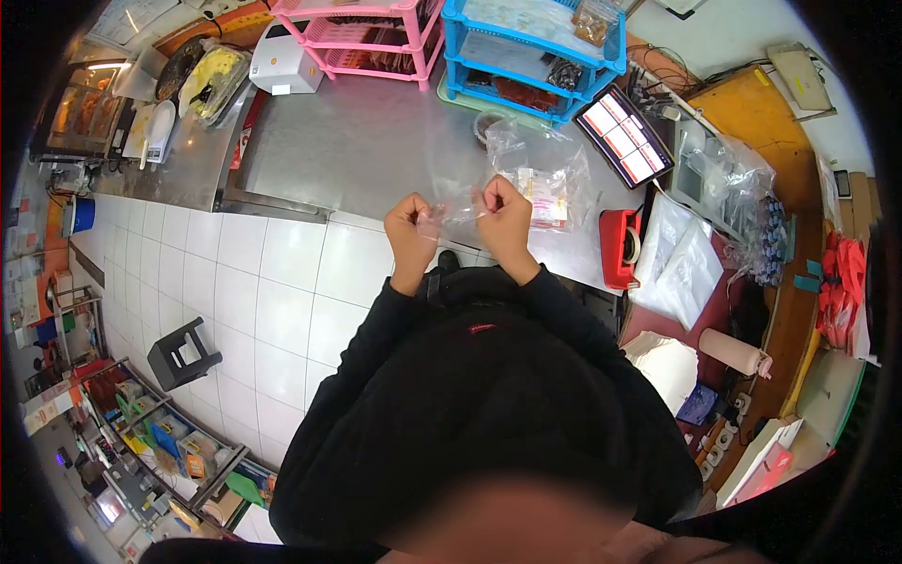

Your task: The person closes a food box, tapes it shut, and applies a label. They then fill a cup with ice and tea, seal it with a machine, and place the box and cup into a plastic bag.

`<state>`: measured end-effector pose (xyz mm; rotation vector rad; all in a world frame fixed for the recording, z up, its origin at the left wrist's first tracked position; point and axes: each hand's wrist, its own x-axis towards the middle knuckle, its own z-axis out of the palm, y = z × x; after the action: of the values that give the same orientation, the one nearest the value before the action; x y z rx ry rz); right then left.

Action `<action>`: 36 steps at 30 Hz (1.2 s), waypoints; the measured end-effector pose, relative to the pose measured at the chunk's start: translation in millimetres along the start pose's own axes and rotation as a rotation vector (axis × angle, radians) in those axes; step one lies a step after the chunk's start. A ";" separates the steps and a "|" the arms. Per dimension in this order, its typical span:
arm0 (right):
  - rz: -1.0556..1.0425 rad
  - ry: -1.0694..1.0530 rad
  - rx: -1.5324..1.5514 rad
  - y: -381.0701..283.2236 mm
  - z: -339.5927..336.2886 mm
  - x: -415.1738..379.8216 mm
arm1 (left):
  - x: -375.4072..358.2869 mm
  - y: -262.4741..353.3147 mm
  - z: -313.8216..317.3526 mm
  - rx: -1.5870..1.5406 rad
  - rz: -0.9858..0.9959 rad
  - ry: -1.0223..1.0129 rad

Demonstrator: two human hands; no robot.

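Observation:
Both hands are raised in front of my body, at the near edge of the metal table. My left hand (411,237) is closed, its fingers pinching one side of a clear plastic bag (454,214). Level with it, my right hand (505,224) is closed on the other side, so the thin plastic stretches between the two fists. Just right of my right hand, a packet with a printed label (548,199) lies on the table, with clear plastic (564,155) around and behind it. What the packet contains is too small to make out.
The steel table (348,141) carries a pink rack (362,38), a blue rack (526,66), a label printer (285,61), and a tilted tablet (625,136). A red tape dispenser (617,246) and white plastic bags (678,263) lie to the right. A black stool (183,354) stands on the tiled floor.

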<state>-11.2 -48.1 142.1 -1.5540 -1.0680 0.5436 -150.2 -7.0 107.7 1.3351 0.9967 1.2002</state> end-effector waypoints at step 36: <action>0.090 -0.032 0.296 12.8 1.2 -12.3 | -12.0 0.9 -7.7 -0.894 -0.790 -0.197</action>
<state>-13.8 -57.5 127.3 -1.3397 -0.8988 0.7555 -159.7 -17.6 106.7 0.2751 0.6042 0.7122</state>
